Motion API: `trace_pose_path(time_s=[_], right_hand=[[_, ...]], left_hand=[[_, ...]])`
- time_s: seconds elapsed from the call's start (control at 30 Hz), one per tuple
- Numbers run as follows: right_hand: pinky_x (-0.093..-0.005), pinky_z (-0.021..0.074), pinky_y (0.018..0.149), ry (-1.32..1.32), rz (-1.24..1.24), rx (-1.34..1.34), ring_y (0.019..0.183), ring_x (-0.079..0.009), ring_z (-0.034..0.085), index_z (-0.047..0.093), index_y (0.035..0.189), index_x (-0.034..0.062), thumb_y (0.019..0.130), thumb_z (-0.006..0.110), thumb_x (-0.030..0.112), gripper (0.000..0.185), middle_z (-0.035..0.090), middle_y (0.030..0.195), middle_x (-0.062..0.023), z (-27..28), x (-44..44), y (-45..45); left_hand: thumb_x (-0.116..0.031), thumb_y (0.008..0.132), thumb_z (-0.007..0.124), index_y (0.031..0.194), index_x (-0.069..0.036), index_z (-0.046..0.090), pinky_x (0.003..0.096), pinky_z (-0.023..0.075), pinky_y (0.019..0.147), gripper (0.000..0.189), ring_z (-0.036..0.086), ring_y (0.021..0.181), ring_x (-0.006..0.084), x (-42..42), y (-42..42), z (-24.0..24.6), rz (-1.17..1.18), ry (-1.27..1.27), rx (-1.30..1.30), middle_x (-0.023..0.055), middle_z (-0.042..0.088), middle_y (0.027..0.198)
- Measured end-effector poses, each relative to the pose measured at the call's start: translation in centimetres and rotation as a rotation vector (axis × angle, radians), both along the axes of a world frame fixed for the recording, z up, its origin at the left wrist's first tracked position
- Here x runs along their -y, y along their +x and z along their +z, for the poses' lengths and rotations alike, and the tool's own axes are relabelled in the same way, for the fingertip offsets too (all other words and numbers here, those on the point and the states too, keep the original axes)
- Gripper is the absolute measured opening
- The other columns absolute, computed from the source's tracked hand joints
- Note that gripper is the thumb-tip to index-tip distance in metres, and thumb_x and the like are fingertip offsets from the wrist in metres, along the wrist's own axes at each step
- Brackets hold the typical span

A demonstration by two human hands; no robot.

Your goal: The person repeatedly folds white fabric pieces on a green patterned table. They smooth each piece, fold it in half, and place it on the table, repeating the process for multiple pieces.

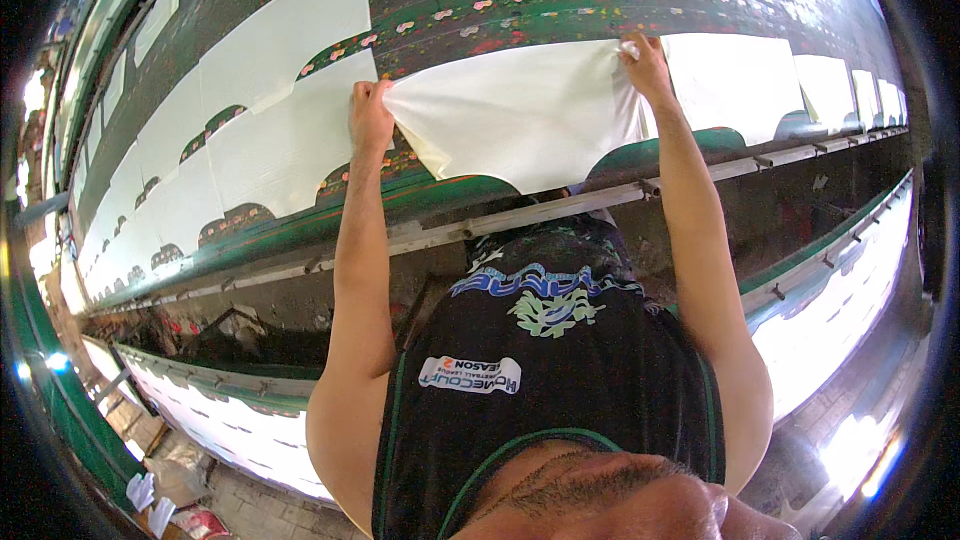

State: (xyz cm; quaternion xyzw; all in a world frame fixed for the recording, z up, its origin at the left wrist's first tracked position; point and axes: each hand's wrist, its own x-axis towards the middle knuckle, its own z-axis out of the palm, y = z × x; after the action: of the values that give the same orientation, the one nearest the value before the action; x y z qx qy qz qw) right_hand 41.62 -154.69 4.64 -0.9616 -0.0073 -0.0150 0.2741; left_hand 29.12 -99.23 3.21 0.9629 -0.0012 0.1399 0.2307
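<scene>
A white cut fabric panel (517,112) is stretched between my two hands over a long green printing table (450,37). My left hand (372,116) pinches its upper left corner. Bunched cloth shows between the fingers of my right hand (645,67) at the panel's upper right corner, where folds run down. The curved lower edge hangs near the table's front edge. More white fabric panels lie flat on both sides, one just left (300,135) and another close to my right hand (727,86). Small coloured printed marks run in rows along the table.
A metal rail with short pegs (555,206) runs along the table's front edge, close to my body. Behind me stands another long table bearing white pieces (217,420). Plastic bags (176,476) lie on the paved floor at lower left.
</scene>
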Motion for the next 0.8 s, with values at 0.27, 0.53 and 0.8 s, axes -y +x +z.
trace_pose_path(time_s=[0.27,0.53,0.8], right_hand=[[-0.0521,0.0491,0.113,-0.051,0.23,0.06,0.134,-0.0429,0.055,0.069,0.116,0.0109,0.095,0.074,0.012,0.022,0.057,0.137,-0.0208,0.7,0.9,1.2],[-0.0509,0.0557,0.096,0.192,0.83,-0.475,0.109,-0.0402,0.072,0.063,0.124,0.0071,0.097,0.059,0.005,0.028,0.075,0.118,-0.0164,6.9,0.5,-6.2],[-0.0384,0.0519,0.083,0.975,0.998,-0.642,0.092,-0.0196,0.064,0.059,0.111,0.0049,0.102,0.067,0.007,0.012,0.066,0.097,-0.0092,18.7,19.0,-10.7]], left_hand=[[-0.006,0.098,0.066,0.108,-0.007,0.066,0.0506,0.0497,0.093,0.01,0.062,0.106,0.0394,1.5,0.0,1.1,0.081,0.084,-0.141,0.0156,0.065,0.104],[-0.001,0.1,0.061,0.105,-0.002,0.065,0.0504,0.0487,0.09,0.006,0.062,0.103,0.0389,14.9,-4.6,2.9,0.207,0.063,-0.156,0.017,0.065,0.103],[-0.003,0.1,0.061,0.104,-0.003,0.064,0.0481,0.0503,0.093,0.005,0.063,0.105,0.0389,29.1,-2.8,3.6,0.41,-0.013,-0.109,0.0175,0.067,0.109]])
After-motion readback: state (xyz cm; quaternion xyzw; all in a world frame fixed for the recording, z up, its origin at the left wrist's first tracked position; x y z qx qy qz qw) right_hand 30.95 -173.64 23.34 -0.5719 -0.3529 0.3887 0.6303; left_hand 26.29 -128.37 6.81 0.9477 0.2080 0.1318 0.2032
